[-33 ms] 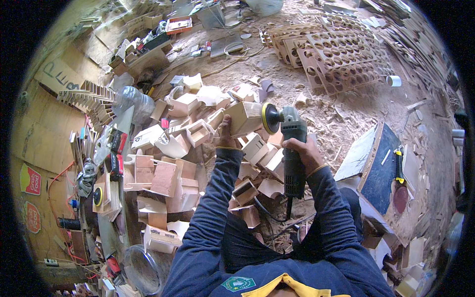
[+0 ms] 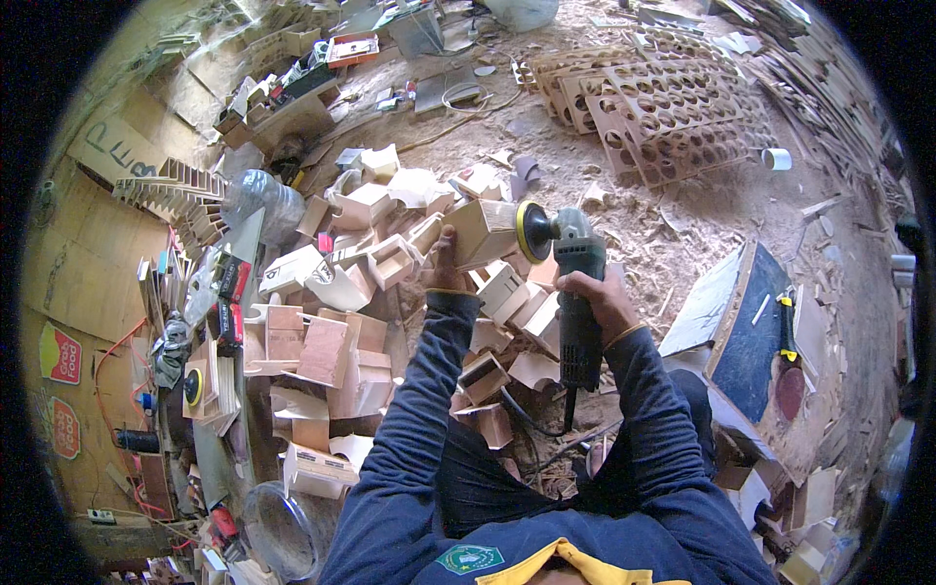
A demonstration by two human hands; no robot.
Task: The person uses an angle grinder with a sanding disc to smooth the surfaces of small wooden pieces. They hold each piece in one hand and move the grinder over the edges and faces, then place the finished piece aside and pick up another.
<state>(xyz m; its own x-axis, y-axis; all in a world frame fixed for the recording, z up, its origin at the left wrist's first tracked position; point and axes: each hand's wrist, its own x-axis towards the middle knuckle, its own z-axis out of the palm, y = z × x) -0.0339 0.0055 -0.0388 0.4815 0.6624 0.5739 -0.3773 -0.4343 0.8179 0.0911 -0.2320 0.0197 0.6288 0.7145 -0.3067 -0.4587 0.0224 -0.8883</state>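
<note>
A heap of small wooden boxes (image 2: 370,322) covers the sawdust-strewn floor (image 2: 682,224) ahead of the person, its far edge blurring into clutter where single pieces are hard to tell apart. Stacked boards cut with round holes (image 2: 663,107) lie upper right, bent by the lens toward the rim. Cardboard sheets (image 2: 68,292) line the left side, bearing a red and yellow oval label (image 2: 60,353), partly cut off. The right hand (image 2: 603,297) is wrapped fully around a dark green angle grinder (image 2: 575,292), whose yellow-rimmed disc (image 2: 532,232) touches a wooden box (image 2: 483,232). The left hand (image 2: 447,265) grips that box from below, its fingers mostly hidden behind it
</note>
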